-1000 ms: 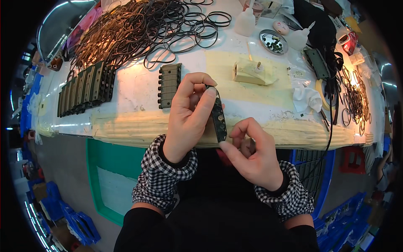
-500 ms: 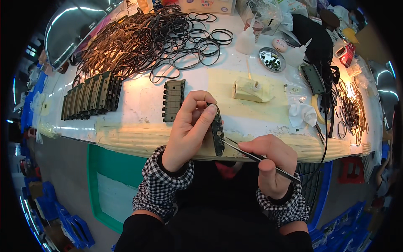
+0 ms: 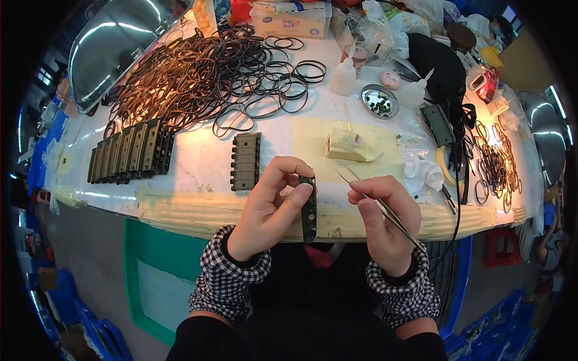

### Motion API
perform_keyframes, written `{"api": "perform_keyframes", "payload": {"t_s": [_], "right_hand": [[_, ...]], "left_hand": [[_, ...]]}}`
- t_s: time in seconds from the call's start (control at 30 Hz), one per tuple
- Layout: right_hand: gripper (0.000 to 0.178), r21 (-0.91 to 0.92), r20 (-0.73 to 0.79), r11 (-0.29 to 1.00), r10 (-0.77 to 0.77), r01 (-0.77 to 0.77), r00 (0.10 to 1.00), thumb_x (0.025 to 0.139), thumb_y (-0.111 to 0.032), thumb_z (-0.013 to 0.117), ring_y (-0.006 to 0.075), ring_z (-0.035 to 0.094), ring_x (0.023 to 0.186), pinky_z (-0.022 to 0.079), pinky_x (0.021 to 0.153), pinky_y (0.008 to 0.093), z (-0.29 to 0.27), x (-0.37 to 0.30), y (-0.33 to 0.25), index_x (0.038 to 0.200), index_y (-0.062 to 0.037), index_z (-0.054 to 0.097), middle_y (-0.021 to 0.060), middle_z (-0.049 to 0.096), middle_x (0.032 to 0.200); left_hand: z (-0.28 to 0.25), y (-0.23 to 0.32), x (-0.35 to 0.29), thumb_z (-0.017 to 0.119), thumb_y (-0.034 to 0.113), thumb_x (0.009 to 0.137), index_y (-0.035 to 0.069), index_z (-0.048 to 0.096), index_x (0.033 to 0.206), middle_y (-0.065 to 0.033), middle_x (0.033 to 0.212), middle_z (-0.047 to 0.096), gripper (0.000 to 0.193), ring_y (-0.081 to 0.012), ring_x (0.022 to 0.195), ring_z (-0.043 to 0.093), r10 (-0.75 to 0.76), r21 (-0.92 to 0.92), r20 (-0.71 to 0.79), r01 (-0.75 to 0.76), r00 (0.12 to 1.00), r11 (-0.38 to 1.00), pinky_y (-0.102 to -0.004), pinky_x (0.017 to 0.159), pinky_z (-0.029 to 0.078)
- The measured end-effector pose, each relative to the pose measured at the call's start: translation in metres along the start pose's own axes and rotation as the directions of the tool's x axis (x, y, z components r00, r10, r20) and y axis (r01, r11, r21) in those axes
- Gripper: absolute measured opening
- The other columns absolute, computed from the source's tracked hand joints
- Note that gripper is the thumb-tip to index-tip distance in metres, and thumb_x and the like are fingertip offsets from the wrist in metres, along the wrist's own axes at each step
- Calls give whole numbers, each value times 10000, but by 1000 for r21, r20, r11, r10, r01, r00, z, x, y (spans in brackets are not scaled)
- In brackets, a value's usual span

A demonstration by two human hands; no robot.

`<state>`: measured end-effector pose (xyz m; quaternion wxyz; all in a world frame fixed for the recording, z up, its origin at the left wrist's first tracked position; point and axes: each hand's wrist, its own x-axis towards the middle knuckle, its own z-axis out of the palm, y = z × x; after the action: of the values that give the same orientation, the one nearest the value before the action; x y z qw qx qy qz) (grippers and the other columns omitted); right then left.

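Clock positions are read from the dark strip (image 3: 309, 217), with 12 o'clock pointing away from the wearer. The strip is located above the near edge of the table (image 3: 198, 162), its length running from 12 to 6 o'clock. The left hand (image 3: 268, 210), at 9 o'clock, pinches the strip's upper end between thumb and index finger; the lower end is free. The right hand (image 3: 388, 225), at 3 o'clock, pinches a pair of metal tweezers (image 3: 401, 224) between thumb and fingers. The tweezers point between 10 and 11 o'clock; their tips are slightly parted and clear of the strip. A tape-wrapped block (image 3: 349, 147) sits at 1 o'clock, with a round metal dish (image 3: 363, 101) farther out on the same bearing. The dish holds small dark green pieces (image 3: 380, 106). A white squeeze bottle (image 3: 342, 79) stands between 12 and 1 o'clock. A ribbed olive stack (image 3: 245, 161) rests near the left hand at 10 o'clock; a longer row of olive parts (image 3: 127, 153) lies farther out, between 9 and 10. A large heap of dark loops (image 3: 186, 78) occupies 10 to 11 o'clock. A smaller pile of loops (image 3: 500, 159) lies between 2 and 3 o'clock.
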<state>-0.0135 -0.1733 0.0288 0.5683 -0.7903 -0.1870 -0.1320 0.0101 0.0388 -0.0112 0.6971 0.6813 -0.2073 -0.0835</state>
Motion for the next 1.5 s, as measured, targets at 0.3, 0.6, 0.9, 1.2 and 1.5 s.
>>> {"api": "perform_keyframes", "payload": {"t_s": [0.3, 0.6, 0.9, 1.2, 1.5], "right_hand": [[163, -41, 94, 985, -162, 166, 982, 859, -16, 656, 227, 619, 839, 491, 762, 305, -2, 18, 2, 1022, -25, 656, 109, 651, 923], [182, -17, 363, 998, -50, 60, 931, 850, -25, 675, 183, 597, 853, 476, 719, 288, -19, 28, 4, 1029, -18, 641, 87, 636, 912], [120, 126, 351, 969, 158, -213, 923, 861, -21, 684, 69, 541, 667, 436, 601, 221, -16, 20, 6, 960, -2, 619, 30, 622, 786], [136, 164, 273, 948, 221, -272, 936, 854, 1, 677, 74, 559, 703, 460, 636, 222, -2, 10, 9, 977, -5, 620, 35, 622, 811], [181, 135, 256, 973, 147, -186, 956, 820, -12, 703, 161, 608, 723, 486, 664, 264, 3, 4, 20, 985, -15, 627, 75, 635, 861]], "left_hand": [[15, 21, 3, 555, 84, 968, 76, 200, 1449, -100, 1154, 554, 598, -143, 1040, 529, -64, -359, 110, 100, 992, 928, -277, 870, 460], [11, 19, 1, 542, 93, 979, 84, 43, 1527, -150, 1147, 616, 742, -127, 1019, 569, -55, -325, 205, 121, 977, 938, -272, 888, 457], [19, 32, -2, 719, 103, 854, 14, 501, 1208, -118, 933, 690, 425, -157, 878, 655, -80, 45, -174, 89, 981, 995, -318, 890, 507], [30, 23, 0, 764, 105, 620, 84, 667, 879, -31, 781, 578, 277, -225, 779, 532, 464, 690, -167, -233, 870, 685, -377, 793, 423], [30, 16, -2, 724, 64, 589, 47, 662, 877, -61, 788, 571, 294, -229, 754, 500, 533, 754, -132, -264, 836, 601, -319, 667, 426]]}}
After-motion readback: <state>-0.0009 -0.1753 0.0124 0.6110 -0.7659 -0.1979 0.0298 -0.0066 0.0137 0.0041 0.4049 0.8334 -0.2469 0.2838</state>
